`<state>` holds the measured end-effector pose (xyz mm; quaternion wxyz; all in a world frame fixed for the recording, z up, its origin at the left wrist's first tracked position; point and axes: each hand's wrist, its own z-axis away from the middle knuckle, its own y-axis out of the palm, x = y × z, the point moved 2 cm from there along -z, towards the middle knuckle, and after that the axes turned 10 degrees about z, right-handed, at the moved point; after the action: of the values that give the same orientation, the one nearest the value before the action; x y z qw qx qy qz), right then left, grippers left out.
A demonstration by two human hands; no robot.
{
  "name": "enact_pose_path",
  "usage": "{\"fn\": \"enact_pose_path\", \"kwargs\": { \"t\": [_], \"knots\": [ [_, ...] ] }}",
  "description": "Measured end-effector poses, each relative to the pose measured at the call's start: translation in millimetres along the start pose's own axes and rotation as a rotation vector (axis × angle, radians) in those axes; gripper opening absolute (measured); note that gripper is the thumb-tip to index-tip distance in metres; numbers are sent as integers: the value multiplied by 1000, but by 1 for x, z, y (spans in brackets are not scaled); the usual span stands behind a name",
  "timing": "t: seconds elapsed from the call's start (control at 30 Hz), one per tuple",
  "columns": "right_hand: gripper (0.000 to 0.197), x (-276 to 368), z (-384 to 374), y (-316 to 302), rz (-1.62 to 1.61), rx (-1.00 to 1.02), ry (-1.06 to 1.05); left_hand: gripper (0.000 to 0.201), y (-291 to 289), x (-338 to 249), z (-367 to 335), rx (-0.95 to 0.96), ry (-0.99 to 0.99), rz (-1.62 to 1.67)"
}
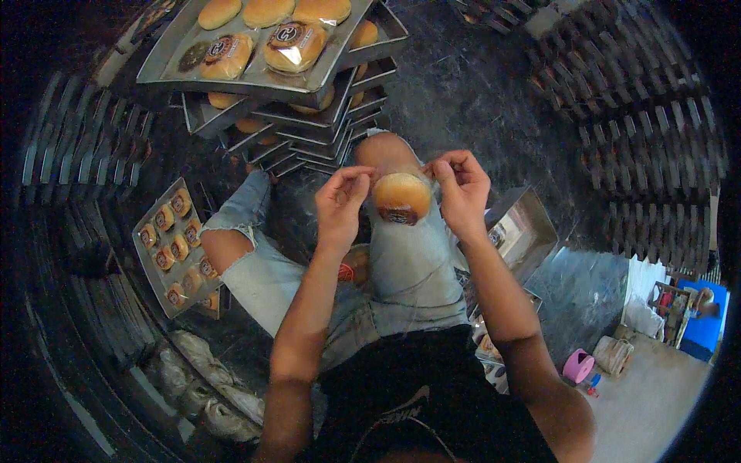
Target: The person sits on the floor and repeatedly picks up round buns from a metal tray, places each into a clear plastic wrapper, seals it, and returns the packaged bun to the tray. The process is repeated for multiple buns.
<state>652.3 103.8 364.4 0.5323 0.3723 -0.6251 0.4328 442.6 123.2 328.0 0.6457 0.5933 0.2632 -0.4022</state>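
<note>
We see the person's left hand [340, 208] and right hand [459, 193] set a little apart, each with thumb and fingertips pinched on an upper corner of a clear printed bag [400, 216]. Inside it hangs a round, golden-topped bun [403, 191], between the hands and above the right thigh of the torn blue jeans [417, 285]; the dark print lies on the side of the bag nearer the person's body.

Beyond the hands, toward the left, we find a stack of metal trays, turned at differing angles. Its top tray [171, 71] carries a row of golden buns [268, 11] toward the far edge and two wrapped buns [296, 48] toward the near edge, one close to the near right corner; we cannot tell whether the far row is wrapped. Lower trays show more buns between their rims.

Beside the bare left knee, a slanted tray [158, 278] bears wrapped buns [179, 247] in rows, reaching almost to its far corner. Behind the right forearm we note a further tray [538, 235], its contents partly hidden. At lower right, a pink ring-shaped object [577, 366] rests on the floor [648, 393]
</note>
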Motion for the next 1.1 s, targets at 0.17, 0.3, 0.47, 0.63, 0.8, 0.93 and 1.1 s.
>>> {"fn": "enact_pose_path", "kwargs": {
  "t": [0.17,0.3,0.47,0.63,0.8,0.93,1.1],
  "knots": [
    [7,26,4,1,151,130,-393,30,24,-9,12,64,136,-91],
    [8,31,7,-3,202,113,-420,25,24,-3,18,77,293,-279],
    [7,23,20,-8,384,-124,-365,14,29,6,29,-20,382,-102],
    [8,29,21,-22,431,-237,-175,12,34,-2,35,-94,382,-128],
    [10,31,21,-21,218,-120,-110,14,38,3,46,-71,348,-181],
    [14,20,16,-26,377,-234,-164,16,29,7,42,-138,313,-157],
    [20,20,13,-15,241,-51,-7,14,15,6,16,-246,214,-92]
  ]
}}
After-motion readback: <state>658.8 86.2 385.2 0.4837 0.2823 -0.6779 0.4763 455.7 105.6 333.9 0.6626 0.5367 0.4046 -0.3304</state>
